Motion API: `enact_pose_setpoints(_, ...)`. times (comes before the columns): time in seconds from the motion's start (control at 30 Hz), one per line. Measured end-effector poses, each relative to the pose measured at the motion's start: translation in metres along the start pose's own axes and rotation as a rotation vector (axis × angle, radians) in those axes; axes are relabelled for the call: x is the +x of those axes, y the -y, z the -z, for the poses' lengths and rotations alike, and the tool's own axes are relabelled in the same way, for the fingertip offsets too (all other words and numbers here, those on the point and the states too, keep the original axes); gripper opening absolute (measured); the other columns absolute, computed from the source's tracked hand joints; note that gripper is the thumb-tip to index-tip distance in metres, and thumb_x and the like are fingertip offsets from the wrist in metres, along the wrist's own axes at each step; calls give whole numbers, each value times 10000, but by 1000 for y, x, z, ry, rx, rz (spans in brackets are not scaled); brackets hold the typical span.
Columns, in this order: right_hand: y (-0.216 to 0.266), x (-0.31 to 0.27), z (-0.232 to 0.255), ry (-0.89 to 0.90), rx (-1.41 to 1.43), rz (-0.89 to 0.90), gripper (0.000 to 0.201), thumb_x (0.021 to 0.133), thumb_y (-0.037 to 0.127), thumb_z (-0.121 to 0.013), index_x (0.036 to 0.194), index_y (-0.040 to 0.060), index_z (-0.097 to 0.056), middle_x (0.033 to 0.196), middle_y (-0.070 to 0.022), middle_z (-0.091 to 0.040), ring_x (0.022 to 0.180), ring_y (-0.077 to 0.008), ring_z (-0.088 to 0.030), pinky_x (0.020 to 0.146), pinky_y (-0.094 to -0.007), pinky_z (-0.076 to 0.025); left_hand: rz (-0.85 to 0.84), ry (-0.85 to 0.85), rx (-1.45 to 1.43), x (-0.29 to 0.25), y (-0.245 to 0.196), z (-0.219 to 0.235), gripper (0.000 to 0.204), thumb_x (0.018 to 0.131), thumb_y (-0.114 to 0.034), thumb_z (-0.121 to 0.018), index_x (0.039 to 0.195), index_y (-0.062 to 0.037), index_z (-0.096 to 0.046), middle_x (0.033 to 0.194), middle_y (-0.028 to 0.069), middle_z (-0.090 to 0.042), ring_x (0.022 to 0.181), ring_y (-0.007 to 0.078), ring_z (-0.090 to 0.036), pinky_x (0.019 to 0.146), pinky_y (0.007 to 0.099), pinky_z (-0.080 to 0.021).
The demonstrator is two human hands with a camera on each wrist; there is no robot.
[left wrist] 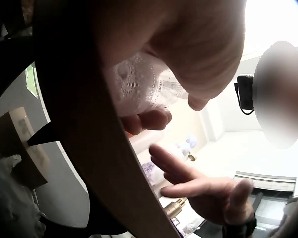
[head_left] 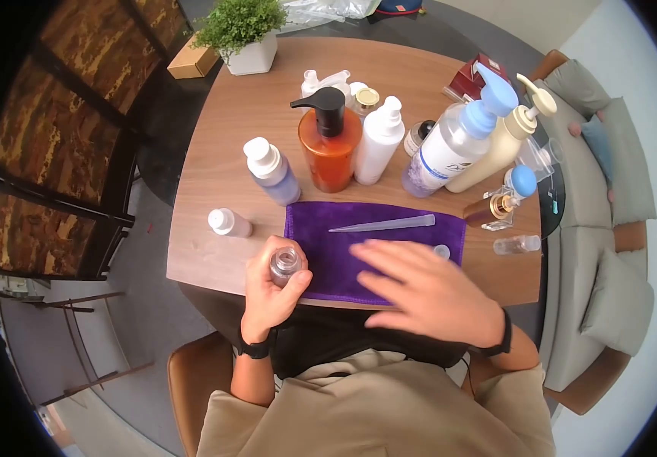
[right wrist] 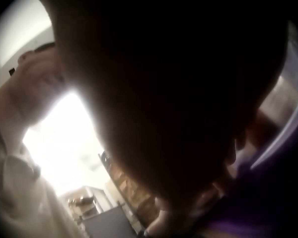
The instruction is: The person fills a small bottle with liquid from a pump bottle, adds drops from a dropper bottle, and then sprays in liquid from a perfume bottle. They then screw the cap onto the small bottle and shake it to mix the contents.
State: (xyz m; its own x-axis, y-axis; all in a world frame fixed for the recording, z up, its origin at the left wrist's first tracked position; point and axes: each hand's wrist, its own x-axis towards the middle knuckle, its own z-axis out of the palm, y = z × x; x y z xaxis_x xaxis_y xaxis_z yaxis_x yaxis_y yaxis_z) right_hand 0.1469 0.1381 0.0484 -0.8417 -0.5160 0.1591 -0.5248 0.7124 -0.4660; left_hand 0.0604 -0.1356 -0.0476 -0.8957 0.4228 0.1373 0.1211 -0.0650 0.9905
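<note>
My left hand (head_left: 271,286) grips a small clear uncapped bottle (head_left: 286,263) upright near the table's front edge; bubbles show inside the bottle (left wrist: 134,84) in the left wrist view. My right hand (head_left: 427,293) hovers over the purple cloth (head_left: 336,263), fingers spread and slightly blurred, holding nothing. A translucent tapered tube (head_left: 385,224) lies across the cloth beyond that hand. A small round clear piece (head_left: 441,251) sits at the cloth's right side, close to the right hand.
Behind the cloth stand an orange pump bottle (head_left: 330,152), a white bottle (head_left: 379,145), a blue-white bottle (head_left: 271,175) and a large blue-topped pump bottle (head_left: 446,152). A small white bottle (head_left: 229,222) is at left; a clear vial (head_left: 516,244) lies at right. A potted plant (head_left: 252,55) stands behind.
</note>
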Motion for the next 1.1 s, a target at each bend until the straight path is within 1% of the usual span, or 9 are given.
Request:
enact_pose_setpoints(0.17, -16, -36, 17, -169, -342, -345, 406, 859, 151, -835, 1244, 58, -745, 1209, -106, -669, 1090, -322, -635, 929, -448, -545, -15, 3, 133, 4, -17, -15, 353, 903, -204, -881, 1060, -16, -628, 857, 38, -680, 754, 106, -623, 696, 282, -519)
enact_pose_setpoints(0.3, -21, -55, 5, -144, -34, -456, 338, 863, 12, -808, 1196, 43, -757, 1139, -94, -679, 957, -307, -665, 840, -440, -567, -110, 136, 266, 13, -43, -36, 460, 890, -164, -884, 1190, -16, -567, 968, 100, -714, 795, 213, -695, 730, 332, -558)
enact_pose_setpoints(0.33, -22, -55, 6, -181, 9, -411, 330, 875, -24, -791, 1199, 32, -756, 1154, -95, -696, 934, -300, -682, 820, -432, -577, -136, 167, 306, 16, -45, -42, 471, 889, -116, -852, 1227, -17, -540, 952, 74, -676, 819, 164, -661, 774, 329, -541)
enact_pose_setpoints(0.43, -17, -47, 17, -298, 160, -299, 339, 874, -25, -797, 1207, 29, -755, 1199, -97, -722, 991, -295, -705, 849, -412, -586, -39, 245, 323, 19, -45, -55, 452, 898, -111, -847, 1208, -13, -534, 966, 104, -700, 845, 203, -695, 784, 340, -548)
enact_pose_setpoints(0.47, -15, -43, 20, -296, 165, -303, 339, 874, -25, -797, 1207, 29, -755, 1199, -97, -722, 991, -295, -705, 849, -412, -586, -53, 265, 340, 21, -45, -57, 432, 927, -150, -851, 1191, -3, -543, 1002, 174, -720, 833, 329, -743, 722, 393, -582)
enact_pose_setpoints(0.63, -12, -23, 23, -409, 265, -112, 355, 844, -49, -821, 1188, -13, -743, 1209, -141, -748, 1035, -316, -735, 858, -404, -602, -123, 300, 323, 22, -45, -68, 410, 916, -162, -879, 1148, 2, -583, 950, 154, -714, 805, 315, -736, 695, 400, -580)
enact_pose_setpoints(0.87, -18, -17, 13, -351, 300, -14, 354, 829, -34, -843, 1163, -37, -725, 1201, -153, -736, 1020, -324, -738, 831, -407, -609, -259, 357, 364, 27, -42, -68, 402, 859, -193, -921, 1092, -22, -642, 871, 107, -690, 712, 303, -680, 642, 389, -549)
enact_pose_setpoints(1.0, -20, -18, 12, -329, 255, -27, 352, 861, 50, -859, 1177, -25, -726, 1153, -138, -743, 933, -304, -731, 780, -396, -603, -222, 378, 364, 29, -38, -65, 403, 851, -206, -926, 1092, -33, -653, 861, 97, -682, 708, 307, -673, 646, 395, -546)
enact_pose_setpoints(1.1, -20, -21, 14, -146, 273, -259, 382, 897, 163, -867, 1213, -2, -728, 1068, -123, -737, 836, -294, -710, 719, -384, -586, -299, 387, 392, 31, -36, -67, 408, 844, -214, -933, 1091, -43, -657, 846, 75, -672, 684, 278, -671, 621, 386, -539)
